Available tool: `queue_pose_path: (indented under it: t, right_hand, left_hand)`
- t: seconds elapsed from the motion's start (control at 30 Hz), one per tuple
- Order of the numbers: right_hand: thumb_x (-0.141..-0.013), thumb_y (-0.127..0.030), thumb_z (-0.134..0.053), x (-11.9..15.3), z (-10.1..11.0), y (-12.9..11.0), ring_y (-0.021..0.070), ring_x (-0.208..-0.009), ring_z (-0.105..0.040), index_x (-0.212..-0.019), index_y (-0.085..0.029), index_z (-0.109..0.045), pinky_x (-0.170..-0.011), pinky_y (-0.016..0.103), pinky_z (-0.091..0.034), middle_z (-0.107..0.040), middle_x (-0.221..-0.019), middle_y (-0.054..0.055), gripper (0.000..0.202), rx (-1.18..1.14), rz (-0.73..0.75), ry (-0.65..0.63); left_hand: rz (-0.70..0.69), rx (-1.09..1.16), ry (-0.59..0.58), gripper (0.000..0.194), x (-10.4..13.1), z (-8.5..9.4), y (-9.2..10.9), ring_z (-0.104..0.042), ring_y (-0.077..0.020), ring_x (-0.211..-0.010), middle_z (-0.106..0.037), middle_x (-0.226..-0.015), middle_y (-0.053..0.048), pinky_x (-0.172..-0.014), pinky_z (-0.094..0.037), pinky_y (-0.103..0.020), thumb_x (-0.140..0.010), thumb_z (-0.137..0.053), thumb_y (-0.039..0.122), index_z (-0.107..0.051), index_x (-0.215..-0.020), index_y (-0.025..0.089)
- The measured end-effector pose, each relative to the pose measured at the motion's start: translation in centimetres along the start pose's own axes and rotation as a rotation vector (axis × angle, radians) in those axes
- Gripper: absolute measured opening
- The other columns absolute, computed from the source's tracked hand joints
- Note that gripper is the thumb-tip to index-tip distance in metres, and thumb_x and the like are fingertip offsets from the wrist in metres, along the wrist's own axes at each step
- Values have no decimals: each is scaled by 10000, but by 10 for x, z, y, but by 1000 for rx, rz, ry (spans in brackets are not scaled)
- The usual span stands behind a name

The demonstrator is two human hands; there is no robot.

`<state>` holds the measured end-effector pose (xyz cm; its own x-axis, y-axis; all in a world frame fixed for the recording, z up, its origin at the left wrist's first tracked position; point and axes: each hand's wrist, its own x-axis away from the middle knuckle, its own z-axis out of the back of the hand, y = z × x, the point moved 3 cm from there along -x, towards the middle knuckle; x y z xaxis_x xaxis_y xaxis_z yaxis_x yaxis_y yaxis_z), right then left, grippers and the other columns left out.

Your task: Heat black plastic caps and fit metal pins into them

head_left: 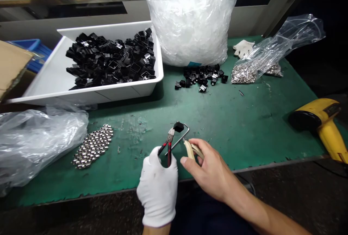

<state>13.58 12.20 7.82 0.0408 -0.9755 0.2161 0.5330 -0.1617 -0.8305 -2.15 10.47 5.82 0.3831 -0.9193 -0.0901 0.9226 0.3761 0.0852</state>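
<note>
My left hand (158, 188), in a white glove, is closed round red-and-black pliers (170, 142). At the tips of their jaws is a small black plastic part (178, 126). My bare right hand (208, 169) is closed on cream-handled pliers (189, 149), whose tip points toward the black part. A bent metal hex key (178, 141) lies on the green table between the two tools, passing close to the black part. Several more black parts (201, 75) sit in a loose pile farther back.
A white bin (108, 97) of black parts stands back left, a large plastic bag (193, 21) behind the pile. Linked metal pieces (94, 146) and a clear bag (40, 140) lie left. At right are a bag of metal pieces (244, 74) and a yellow heat gun (326, 126).
</note>
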Motion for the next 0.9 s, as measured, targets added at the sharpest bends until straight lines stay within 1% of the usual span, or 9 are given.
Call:
queue_pose_path:
  t: [0.13,0.27,0.37,0.47,0.57,0.67,0.73,0.8,0.9]
  right_hand:
    - [-902,-436,-594,-20,40,24,301,-1035,-654,-1319,-225,-589,-837,433,-543,-677,-1184,105,467,387,17,144]
    - [-925,-381,-553,-48,87,68,362,-1089,-609,-1354,-137,-570,-900,511,-507,-671,-1210,162,494,750,109,320]
    - [-926,-377,-556,-63,110,102,378,-1121,-604,-1352,-127,-570,-945,538,-485,-671,-1244,176,494,839,118,378]
    - [-925,-435,-574,-68,116,120,377,-1163,-598,-1346,-143,-573,-964,530,-489,-665,-1274,176,512,824,131,405]
    - [-910,-507,-604,-62,114,119,375,-1223,-573,-1325,-151,-597,-1008,530,-479,-628,-1329,185,547,773,161,445]
    - [-919,-483,-614,-47,124,109,344,-1259,-564,-1289,-182,-631,-1058,511,-466,-605,-1366,160,477,665,221,534]
    - [-930,-421,-621,-31,144,107,307,-1255,-583,-1275,-230,-646,-1099,478,-449,-619,-1359,125,395,592,262,653]
    - [-926,-380,-644,-13,173,113,289,-1261,-591,-1289,-275,-651,-1128,438,-425,-633,-1351,118,378,570,254,832]
    - [-916,-415,-662,14,220,140,306,-1339,-528,-1368,-304,-621,-1134,443,-374,-606,-1389,164,467,624,123,1115]
  left_hand:
    - [101,246,-224,306,-8,-1,-5,-695,-240,-836,-721,-1024,-35,-668,-443,-303,-923,-571,460,-564,-1164,271]
    - [184,505,-401,283,-13,0,-14,-686,-234,-814,-735,-932,1,-724,-479,-327,-900,-592,501,-582,-1093,295]
    - [196,644,-440,316,-14,0,-16,-683,-235,-849,-735,-965,-5,-772,-494,-348,-892,-597,524,-593,-1095,281]
    - [177,738,-484,379,-13,0,-14,-682,-263,-929,-737,-1009,-34,-824,-504,-379,-883,-604,537,-601,-1136,254]
    - [122,829,-474,451,-11,0,-9,-661,-274,-1040,-724,-1098,-59,-917,-496,-392,-866,-631,540,-604,-1195,232]
    - [110,942,-462,478,-9,-1,-6,-647,-269,-1086,-717,-1146,-65,-970,-484,-370,-845,-667,540,-637,-1202,224]
    - [136,1034,-496,473,-8,-4,-5,-654,-270,-1071,-730,-1125,-67,-951,-497,-344,-809,-712,543,-685,-1149,214]
    - [164,1126,-563,475,-8,-8,-2,-675,-255,-949,-746,-1006,-71,-852,-525,-316,-770,-751,557,-724,-1077,195]
    - [219,1269,-684,508,-7,-14,7,-627,-189,-684,-709,-790,-68,-654,-506,-281,-759,-751,601,-735,-999,154]
